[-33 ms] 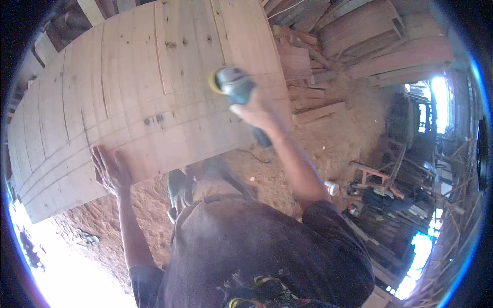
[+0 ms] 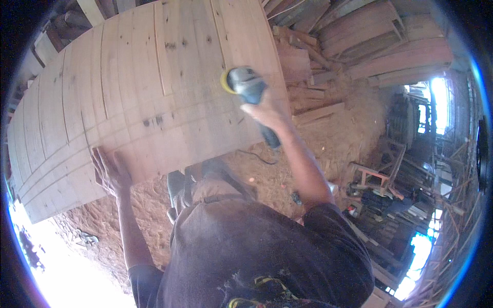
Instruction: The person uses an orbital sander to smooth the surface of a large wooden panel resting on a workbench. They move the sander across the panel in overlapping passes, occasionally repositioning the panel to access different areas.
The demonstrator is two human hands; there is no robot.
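A broad wooden panel of joined planks [image 2: 138, 61] spreads in front of me, with dark knots and narrow seams. My right hand [image 2: 268, 110] is closed round the body of an angle grinder [image 2: 252, 84], which has a blue-grey body and a yellow disc. The disc sits over the panel near its right end; whether it touches the wood cannot be made out, as the tool is slightly blurred. My left hand [image 2: 112, 172] lies flat on the panel's near edge, fingers stretched out. From the grinder's rear end a dark cord [image 2: 259, 156] hangs toward the ground.
Stacked boards and offcuts [image 2: 380, 41] lie at the far right beyond the panel. Sandy ground [image 2: 339, 133] shows beneath and beside it. A small wooden frame [image 2: 371, 172] and several timber pieces stand to my right. Strong light glares at the lower left.
My right hand has shifted the grinder a little to the right across the panel. My left hand stays in place.
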